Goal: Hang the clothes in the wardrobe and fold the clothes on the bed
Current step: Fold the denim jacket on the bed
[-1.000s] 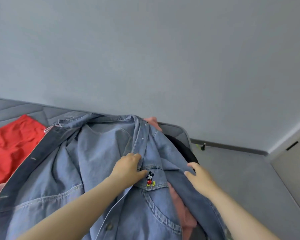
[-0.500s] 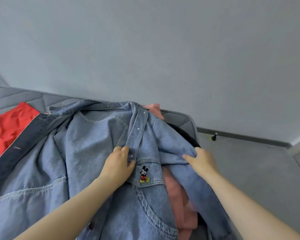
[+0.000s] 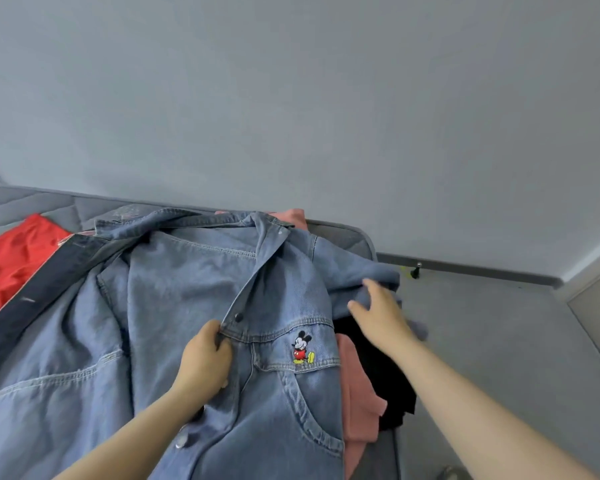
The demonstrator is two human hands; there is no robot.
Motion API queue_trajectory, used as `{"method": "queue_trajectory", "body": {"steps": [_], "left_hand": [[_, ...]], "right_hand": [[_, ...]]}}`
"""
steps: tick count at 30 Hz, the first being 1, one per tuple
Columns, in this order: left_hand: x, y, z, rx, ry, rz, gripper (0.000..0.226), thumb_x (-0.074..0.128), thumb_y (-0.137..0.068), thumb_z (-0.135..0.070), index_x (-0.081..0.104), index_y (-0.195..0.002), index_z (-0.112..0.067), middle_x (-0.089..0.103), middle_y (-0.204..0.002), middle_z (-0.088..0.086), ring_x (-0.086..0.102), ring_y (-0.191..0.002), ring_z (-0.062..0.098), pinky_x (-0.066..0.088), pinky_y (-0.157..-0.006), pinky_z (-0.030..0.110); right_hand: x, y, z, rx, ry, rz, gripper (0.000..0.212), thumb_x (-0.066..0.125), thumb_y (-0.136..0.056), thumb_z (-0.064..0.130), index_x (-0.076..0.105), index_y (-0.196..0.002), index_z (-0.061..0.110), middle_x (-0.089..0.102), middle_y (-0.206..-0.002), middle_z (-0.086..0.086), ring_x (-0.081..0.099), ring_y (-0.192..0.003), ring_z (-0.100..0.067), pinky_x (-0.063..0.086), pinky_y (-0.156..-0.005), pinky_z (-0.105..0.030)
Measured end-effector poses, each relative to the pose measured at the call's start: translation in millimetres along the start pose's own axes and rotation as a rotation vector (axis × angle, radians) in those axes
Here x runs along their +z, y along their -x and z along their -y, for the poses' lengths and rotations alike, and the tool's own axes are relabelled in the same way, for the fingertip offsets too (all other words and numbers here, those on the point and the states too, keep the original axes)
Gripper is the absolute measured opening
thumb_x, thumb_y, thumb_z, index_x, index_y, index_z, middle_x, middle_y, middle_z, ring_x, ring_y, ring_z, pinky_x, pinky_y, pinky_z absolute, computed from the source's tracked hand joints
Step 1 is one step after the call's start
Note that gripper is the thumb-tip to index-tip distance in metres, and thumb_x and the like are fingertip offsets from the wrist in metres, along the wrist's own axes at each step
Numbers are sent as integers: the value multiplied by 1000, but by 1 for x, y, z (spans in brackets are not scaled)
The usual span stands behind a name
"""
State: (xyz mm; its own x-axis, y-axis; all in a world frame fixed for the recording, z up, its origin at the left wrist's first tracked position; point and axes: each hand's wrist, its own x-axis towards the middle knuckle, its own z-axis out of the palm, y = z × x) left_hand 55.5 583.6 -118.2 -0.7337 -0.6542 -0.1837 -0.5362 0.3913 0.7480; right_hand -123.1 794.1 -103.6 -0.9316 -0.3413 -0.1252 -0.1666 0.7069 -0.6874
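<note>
Denim jacket: lies front-up across the bed, collar toward the wall, front open. Mid-blue wash, pale stitching, dark inner band along its left side, cartoon-mouse patch above the chest pocket.

Left hand: fingers curled, pinching the button placket just below a dark snap.

Right hand: fingers spread and fairly straight, laid on the bunched sleeve at the bed's right edge. Blurred, no closed grip visible. Hands well apart.

Edges: sleeve reaches the bed's right edge. Pink garment and black garment lie under the jacket's right side, along that edge. Red garment to the left, partly under the jacket. Bare grey floor to the right of the bed.
</note>
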Motion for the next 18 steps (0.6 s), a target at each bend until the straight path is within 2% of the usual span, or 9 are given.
{"method": "queue_trajectory", "body": {"steps": [3,5,8,10,11,12,14,17,18], "left_hand": [[-6,3,6,11,17,-49,12,41,-93,-6,50,-88,-12,59,-70,11,57,-60,30,43,-51,32],[-15,5,11,29,19,-109,10,41,-93,-5,50,-88,-8,58,-74,9,54,-70,30,38,-54,29],[-35,13,19,18,80,-205,10,42,-93,-5,51,-89,-7,59,-78,9,51,-72,23,35,-58,29],[-47,20,27,-2,109,-258,13,41,-93,-5,50,-87,-12,58,-78,5,50,-72,19,33,-60,33],[-51,24,33,-12,106,-276,14,40,-92,-4,49,-86,-13,57,-78,5,49,-72,19,32,-61,34],[-55,29,37,-32,91,-288,13,40,-92,-3,48,-86,-12,56,-78,6,47,-72,21,32,-63,36],[-57,38,45,-61,31,-280,10,39,-91,-1,47,-88,-6,54,-78,8,46,-73,27,32,-65,38],[-56,52,50,-105,8,-182,2,48,-92,-8,47,-92,-6,54,-81,7,50,-82,31,35,-70,37],[-56,56,49,-143,27,-133,12,55,-92,-17,49,-94,-8,57,-85,6,52,-85,30,37,-72,36]], "right_hand": [[31,43,-3,47,-101,116,34,53,-97,25,57,-127,9,61,-126,-6,56,-116,-20,41,-89,-26],[40,65,-3,118,-242,178,29,50,-99,27,60,-122,13,65,-117,0,59,-105,-12,44,-84,-24],[43,89,0,76,-318,212,29,53,-97,31,63,-119,13,65,-116,-3,61,-98,-10,50,-86,-28],[48,103,4,20,-240,189,33,60,-93,38,62,-115,14,59,-120,-2,57,-110,-16,47,-97,-37],[52,110,5,0,-157,142,34,63,-90,40,59,-116,18,52,-121,4,51,-115,-12,43,-101,-34],[56,116,8,-13,-81,79,35,66,-87,40,56,-115,20,45,-118,8,46,-114,-9,40,-98,-29],[63,131,15,20,-48,1,42,68,-85,39,52,-118,18,45,-111,7,46,-103,-9,37,-82,-23],[70,145,17,192,-177,69,51,71,-83,40,47,-117,10,56,-106,1,54,-94,-15,40,-74,-27],[70,150,16,223,-185,117,49,71,-83,40,48,-113,9,58,-104,1,56,-93,-16,43,-73,-28]]}}
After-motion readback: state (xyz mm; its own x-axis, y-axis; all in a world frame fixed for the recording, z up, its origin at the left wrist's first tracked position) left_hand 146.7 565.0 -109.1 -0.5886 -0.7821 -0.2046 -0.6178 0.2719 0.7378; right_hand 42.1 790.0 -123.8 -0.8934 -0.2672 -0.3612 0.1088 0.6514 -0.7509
